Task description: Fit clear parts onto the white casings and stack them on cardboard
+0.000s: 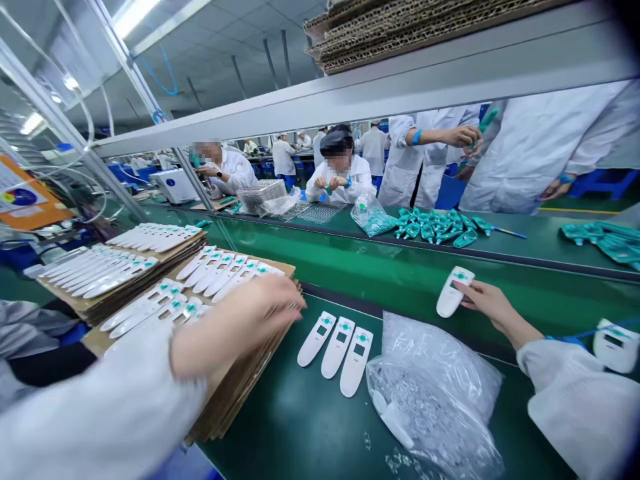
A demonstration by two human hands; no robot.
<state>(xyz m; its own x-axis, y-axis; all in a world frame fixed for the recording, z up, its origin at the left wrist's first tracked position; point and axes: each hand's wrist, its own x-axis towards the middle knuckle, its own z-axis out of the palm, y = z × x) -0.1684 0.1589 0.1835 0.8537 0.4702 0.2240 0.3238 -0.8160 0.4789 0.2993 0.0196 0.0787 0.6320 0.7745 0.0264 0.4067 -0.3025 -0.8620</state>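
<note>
My right hand (493, 307) grips a white plastic housing (449, 293) by its edge, above the green belt. The housing is long and rounded, with a small rectangular window and green marks near its top. My left hand (245, 323) is smeared by motion above the right edge of a cardboard stack (260, 377); whether its fingers hold anything is unclear. Right of that stack, three similar housings (338, 348) lie side by side on the green bench. Rows of such housings (225, 272) lie on the cardboard, partly hidden behind my left hand and sleeve.
A clear plastic bag (440, 393) of small transparent parts lies on the bench. Another white housing (616, 347) is at far right. Across the belt (320, 257) lie green plastic parts (435, 225). A shelf beam (350, 93) crosses overhead. Co-workers in white coats are beyond.
</note>
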